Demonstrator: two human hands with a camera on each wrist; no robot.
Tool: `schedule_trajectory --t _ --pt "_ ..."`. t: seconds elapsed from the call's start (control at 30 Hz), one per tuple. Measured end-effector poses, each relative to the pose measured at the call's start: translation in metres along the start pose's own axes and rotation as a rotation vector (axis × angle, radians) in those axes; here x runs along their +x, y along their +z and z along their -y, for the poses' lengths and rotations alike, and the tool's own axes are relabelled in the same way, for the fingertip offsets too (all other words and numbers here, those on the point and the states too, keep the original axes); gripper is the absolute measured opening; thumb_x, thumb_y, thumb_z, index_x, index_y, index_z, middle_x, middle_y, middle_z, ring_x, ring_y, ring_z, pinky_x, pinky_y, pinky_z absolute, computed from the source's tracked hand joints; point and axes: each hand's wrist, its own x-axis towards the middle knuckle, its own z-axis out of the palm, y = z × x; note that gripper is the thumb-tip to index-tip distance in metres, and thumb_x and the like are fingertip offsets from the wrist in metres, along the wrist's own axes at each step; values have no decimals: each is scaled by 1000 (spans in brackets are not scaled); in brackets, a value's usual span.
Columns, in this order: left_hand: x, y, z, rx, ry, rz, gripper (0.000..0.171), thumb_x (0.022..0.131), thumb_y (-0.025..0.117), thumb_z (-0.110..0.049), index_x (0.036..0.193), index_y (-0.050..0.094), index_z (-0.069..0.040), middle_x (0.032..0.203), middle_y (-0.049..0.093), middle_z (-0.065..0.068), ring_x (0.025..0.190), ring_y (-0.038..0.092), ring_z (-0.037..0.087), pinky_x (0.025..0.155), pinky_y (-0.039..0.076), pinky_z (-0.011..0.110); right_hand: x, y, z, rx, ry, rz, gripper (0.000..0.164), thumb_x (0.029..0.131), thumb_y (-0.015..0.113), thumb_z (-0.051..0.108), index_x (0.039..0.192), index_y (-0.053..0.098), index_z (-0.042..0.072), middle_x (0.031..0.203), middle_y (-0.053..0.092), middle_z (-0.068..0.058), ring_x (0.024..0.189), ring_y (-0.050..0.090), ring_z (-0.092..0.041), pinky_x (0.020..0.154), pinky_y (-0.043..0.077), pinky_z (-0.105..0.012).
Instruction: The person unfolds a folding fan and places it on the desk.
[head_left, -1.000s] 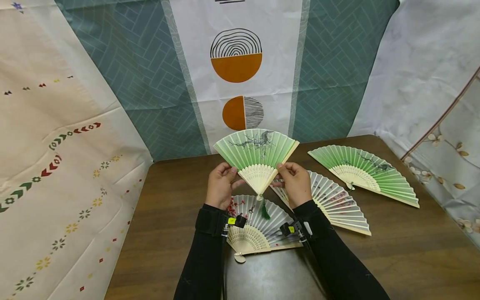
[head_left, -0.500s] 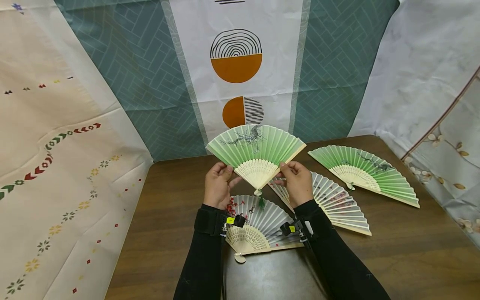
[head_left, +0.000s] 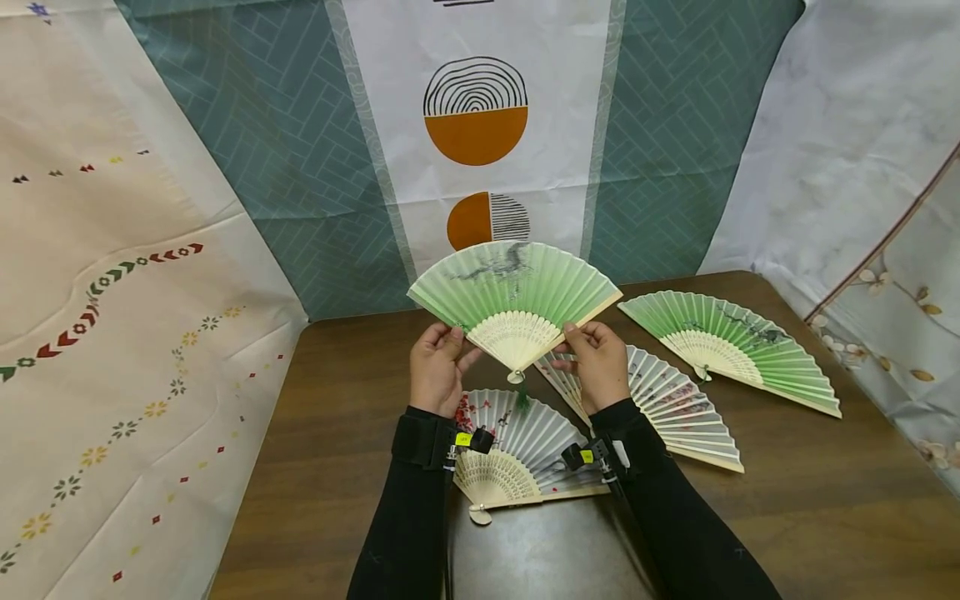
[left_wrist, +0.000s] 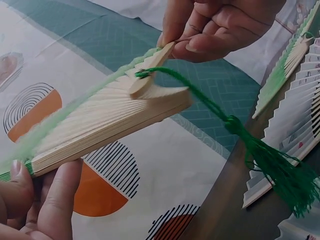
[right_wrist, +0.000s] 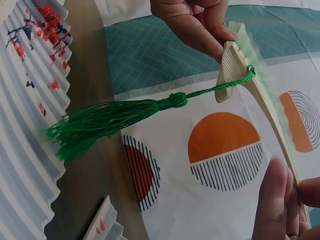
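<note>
Raised over the table is a green folding fan [head_left: 525, 287] with pale ribs and a dark branch print, spread to a wide arc. My left hand [head_left: 437, 372] pinches its left side; in the left wrist view a thick stack of ribs lies between thumb and fingers. The opposite edge stick is pinched by my right hand [head_left: 602, 368]. From the pivot end hangs a green tassel [left_wrist: 277, 167]. Beneath the hands lies an open white fan with red blossoms [head_left: 498, 479], partly covered by the left wrist. The right hand is above a white fan with pinkish print [head_left: 678, 408].
A second green fan [head_left: 723, 342] lies open at the table's right rear. The brown wooden table [head_left: 315, 450] ends against a hanging teal and white cloth [head_left: 675, 125]. A patterned cream cloth [head_left: 150, 358] hangs at the left.
The held fan has spread wider and risen slightly, with its right edge swinging outward to the right. My right hand has shifted a little right; the left hand has barely moved.
</note>
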Motion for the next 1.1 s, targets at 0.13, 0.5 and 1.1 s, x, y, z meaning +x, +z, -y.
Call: schedule_trajectory --t 0.13,0.5,1.1 --pt "2 2 1 -32 14 -21 18 118 53 2 121 71 0 106 67 3 97 70 14 81 73 28 1 0 2 27 -7 -3 14 118 63 11 116 63 -3 86 71 5 79 74 -9 71 70 -24" --pt "5 5 1 -93 49 -71 15 118 53 3 116 67 -2 106 67 6 96 71 17 78 73 27 4 -1 4 117 -5 -18 13 118 62 7 114 61 -5 80 74 6 72 76 -4 70 67 -17" --pt "2 7 8 -188 77 -141 15 117 57 1 111 70 -4 101 70 6 85 80 14 77 73 28 2 0 -2 216 -19 -39 10 118 60 5 119 61 -5 82 75 5 73 78 -5 74 68 -16"
